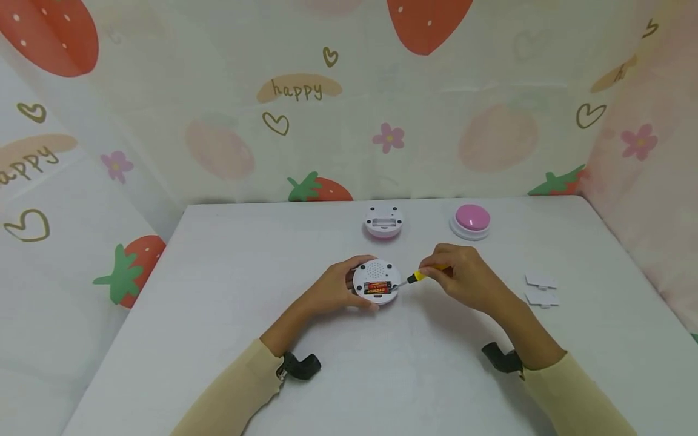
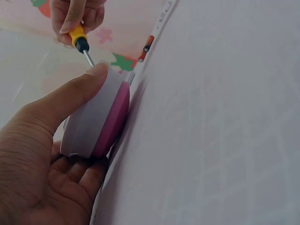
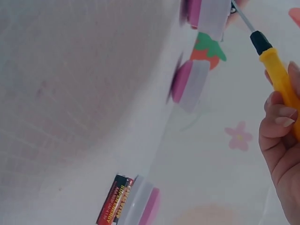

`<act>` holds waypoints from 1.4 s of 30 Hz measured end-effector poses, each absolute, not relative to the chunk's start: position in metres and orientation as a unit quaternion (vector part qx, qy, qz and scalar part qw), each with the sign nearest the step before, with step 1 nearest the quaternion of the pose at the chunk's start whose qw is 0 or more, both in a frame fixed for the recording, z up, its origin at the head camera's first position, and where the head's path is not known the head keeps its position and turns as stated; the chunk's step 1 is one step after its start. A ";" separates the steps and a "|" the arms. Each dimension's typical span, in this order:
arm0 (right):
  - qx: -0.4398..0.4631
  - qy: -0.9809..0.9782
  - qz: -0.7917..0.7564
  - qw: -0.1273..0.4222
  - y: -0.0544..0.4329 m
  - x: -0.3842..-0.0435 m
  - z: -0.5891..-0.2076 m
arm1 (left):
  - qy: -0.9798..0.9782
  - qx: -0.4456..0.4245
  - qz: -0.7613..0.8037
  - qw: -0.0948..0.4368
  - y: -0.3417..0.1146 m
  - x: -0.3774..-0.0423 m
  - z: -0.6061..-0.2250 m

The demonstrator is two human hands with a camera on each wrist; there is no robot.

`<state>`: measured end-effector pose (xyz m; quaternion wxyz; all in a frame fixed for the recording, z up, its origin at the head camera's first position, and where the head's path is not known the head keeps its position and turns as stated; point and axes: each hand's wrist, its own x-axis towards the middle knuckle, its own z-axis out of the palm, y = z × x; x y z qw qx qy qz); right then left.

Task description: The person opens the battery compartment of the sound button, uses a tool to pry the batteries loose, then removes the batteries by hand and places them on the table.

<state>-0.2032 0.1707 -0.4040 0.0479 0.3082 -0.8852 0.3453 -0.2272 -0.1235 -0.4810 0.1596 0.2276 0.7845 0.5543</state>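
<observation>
My left hand [image 1: 334, 292] grips a round white push button [image 1: 376, 266] with a pink dome, turned underside up on the table. Two red-and-black batteries [image 1: 378, 287] lie in its uncovered compartment. My right hand [image 1: 463, 275] holds a screwdriver [image 3: 280, 77] by its yellow handle. The metal shaft slants down to the compartment's right end; exact contact at the tip cannot be made out. In the left wrist view, the thumb presses the white base [image 2: 96, 117] and fingers curl beneath the pink dome [image 2: 112, 122].
Behind stands another upturned button [image 1: 383, 223] with a bare compartment. A button [image 1: 472, 221] sits pink side up at back right. Two white covers [image 1: 541, 289] lie on the right. In the right wrist view, AAA batteries [image 3: 114, 200] lie beside a button. A patterned cloth [image 1: 436, 109] hangs behind.
</observation>
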 end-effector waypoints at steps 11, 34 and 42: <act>0.311 -0.909 0.276 -0.001 0.174 -0.201 -0.392 | 0.783 0.233 0.553 0.164 -0.125 -0.229 -0.482; 0.342 -0.930 0.135 0.018 0.165 -0.142 -0.402 | 0.788 0.224 0.546 0.174 -0.123 -0.229 -0.483; 0.376 -0.919 0.116 -0.038 0.133 -0.129 -0.412 | 0.788 0.228 0.544 0.176 -0.124 -0.228 -0.483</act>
